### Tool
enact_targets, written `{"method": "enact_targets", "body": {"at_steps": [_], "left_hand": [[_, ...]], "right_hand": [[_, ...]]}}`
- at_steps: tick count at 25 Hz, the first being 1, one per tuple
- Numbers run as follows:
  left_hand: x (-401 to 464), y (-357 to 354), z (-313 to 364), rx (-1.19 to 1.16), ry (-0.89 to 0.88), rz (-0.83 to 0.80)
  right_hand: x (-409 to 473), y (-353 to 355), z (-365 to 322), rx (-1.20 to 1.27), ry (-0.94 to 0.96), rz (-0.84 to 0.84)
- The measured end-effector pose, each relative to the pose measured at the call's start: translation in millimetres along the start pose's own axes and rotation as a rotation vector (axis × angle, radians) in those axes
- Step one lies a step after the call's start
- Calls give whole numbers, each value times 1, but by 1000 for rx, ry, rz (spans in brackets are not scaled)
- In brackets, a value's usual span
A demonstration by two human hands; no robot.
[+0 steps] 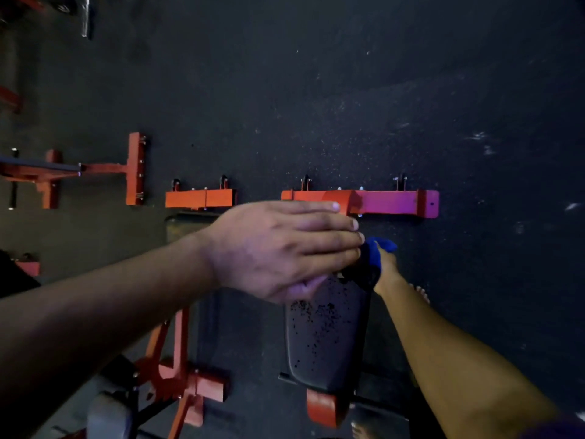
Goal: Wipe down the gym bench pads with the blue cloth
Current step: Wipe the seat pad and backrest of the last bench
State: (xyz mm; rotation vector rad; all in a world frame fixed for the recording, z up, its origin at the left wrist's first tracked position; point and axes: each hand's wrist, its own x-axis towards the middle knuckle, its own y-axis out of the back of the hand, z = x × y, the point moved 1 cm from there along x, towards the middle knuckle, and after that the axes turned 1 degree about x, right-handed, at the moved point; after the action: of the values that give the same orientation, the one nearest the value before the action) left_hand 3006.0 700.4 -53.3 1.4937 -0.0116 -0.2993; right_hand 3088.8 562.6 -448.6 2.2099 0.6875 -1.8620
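The blue cloth sits bunched at the far end of the black bench pad, draped over the pad's upper edge, part of it bright blue and part lost in shadow. The right hand reaches in from the lower right along a bare forearm and is on the cloth at that far end; most of the hand is hidden under the fabric, so whether the fingers curl round it or only press it cannot be told. The left hand comes in from the lower left, held flat with the fingers straight and together, palm down, its fingertips touching the dark part of the cloth and its thumb side lying over the top of the pad. The pad's vinyl is dull grey-black and speckled with many small dark spots or flakes, thickest near its upper half. The pad is carried on an orange steel frame, whose foot bar lies across the floor beyond the hands, partly tinted pink by coloured light. A second orange foot bar lies just to its left, and more orange bench frames stand further left and lower left. The floor is dark rubber matting with pale flecks and a few lighter scuffs on the right. The room is dim.
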Motion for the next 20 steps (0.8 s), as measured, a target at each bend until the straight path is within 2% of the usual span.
{"method": "enact_targets", "body": {"at_steps": [3,5,7,9,10,12,13,14,17,19,20], "left_hand": [[-1,5,2,66,-3,54],[-5,6,11,164,65,156],[-24,-11,33,241,251,380],[-51,-63,83,193,481,576],[-71,-105,123,130,637,604],[-107,-202,204,-46,991,532],[-122,-252,242,-145,1171,473],[-130,-294,270,-241,1296,401],[-126,-384,307,-418,1445,245],[-114,-426,305,-463,1494,196],[-107,-444,302,-483,1521,182]], "right_hand": [[-25,19,-4,-247,129,-56],[-64,33,2,-472,272,-45],[-110,48,13,-859,442,-19],[-140,59,20,-1305,654,-97],[-151,60,25,-1499,750,-170],[-166,53,38,-1939,876,-304],[-168,45,51,-2248,909,-380],[-166,35,59,-2484,966,-450],[-142,-32,96,-2980,1369,-751],[-120,-96,117,-3203,1735,-816],[-107,-130,126,-3398,1780,-732]]}}
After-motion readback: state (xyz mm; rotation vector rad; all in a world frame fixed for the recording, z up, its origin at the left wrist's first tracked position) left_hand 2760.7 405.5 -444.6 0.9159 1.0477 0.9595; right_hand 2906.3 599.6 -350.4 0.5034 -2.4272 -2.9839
